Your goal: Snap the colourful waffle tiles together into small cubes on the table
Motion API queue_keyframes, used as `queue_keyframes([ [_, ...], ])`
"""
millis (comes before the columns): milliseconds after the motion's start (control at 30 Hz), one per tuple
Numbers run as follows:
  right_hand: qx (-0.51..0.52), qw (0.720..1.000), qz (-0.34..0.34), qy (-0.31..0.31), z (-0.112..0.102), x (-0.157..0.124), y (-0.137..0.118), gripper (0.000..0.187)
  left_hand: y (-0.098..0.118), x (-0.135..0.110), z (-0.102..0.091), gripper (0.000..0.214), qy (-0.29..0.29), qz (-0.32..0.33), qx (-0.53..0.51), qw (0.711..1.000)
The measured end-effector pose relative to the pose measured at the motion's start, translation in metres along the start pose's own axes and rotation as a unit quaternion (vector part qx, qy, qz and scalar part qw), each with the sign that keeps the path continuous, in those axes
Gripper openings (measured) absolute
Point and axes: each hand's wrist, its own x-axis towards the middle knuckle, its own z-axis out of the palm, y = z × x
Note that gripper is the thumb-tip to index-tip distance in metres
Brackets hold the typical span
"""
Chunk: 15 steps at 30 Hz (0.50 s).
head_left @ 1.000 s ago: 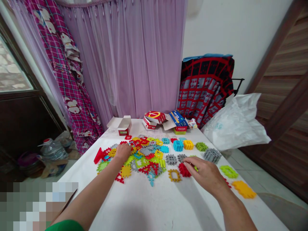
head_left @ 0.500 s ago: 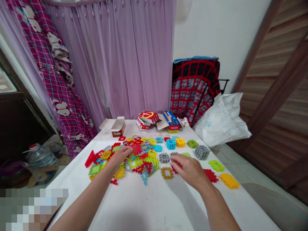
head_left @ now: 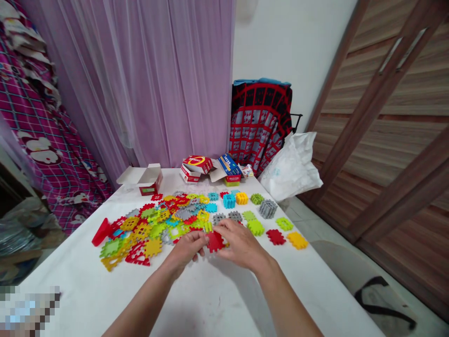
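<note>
A red interlocking building tile (head_left: 215,241) with toothed edges is held between my two hands, just above the table. My left hand (head_left: 189,249) pinches its left edge between thumb and fingers. At its right side, the thumb and fingers of my right hand (head_left: 241,244) close on the tile. To the left spreads a jumbled pile of toothed tiles in red, yellow, green, grey and blue, among them a yellow tile (head_left: 153,247). Right of my hands lie a bright green tile (head_left: 256,227), a red tile (head_left: 276,237) and a yellow-orange tile (head_left: 297,240).
Behind are stacked blue tiles (head_left: 229,201), yellow tiles (head_left: 242,198) and a grey block (head_left: 268,209). Opened cartons, including a red box (head_left: 198,164) and a blue box (head_left: 229,164), line the white table's (head_left: 196,299) back edge. A white plastic bag (head_left: 289,168) stands beyond the right edge.
My left hand has brought the red tile from over the pile toward me and rightward. My right hand has met it and grips the tile too. The view has turned right.
</note>
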Motion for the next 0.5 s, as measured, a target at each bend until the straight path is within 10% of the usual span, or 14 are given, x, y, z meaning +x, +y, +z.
queue_keyframes([
  [200,0.029,0.999,0.022,0.014,-0.012,-0.014,0.027,0.044,-0.002,0.000,0.013,0.046,-0.006,-0.005,0.033,0.999],
  [500,-0.083,0.977,0.195,-0.017,-0.055,-0.073,0.157,0.043,-0.057,-0.024,-0.018,0.050,0.137,0.060,0.106,0.983],
])
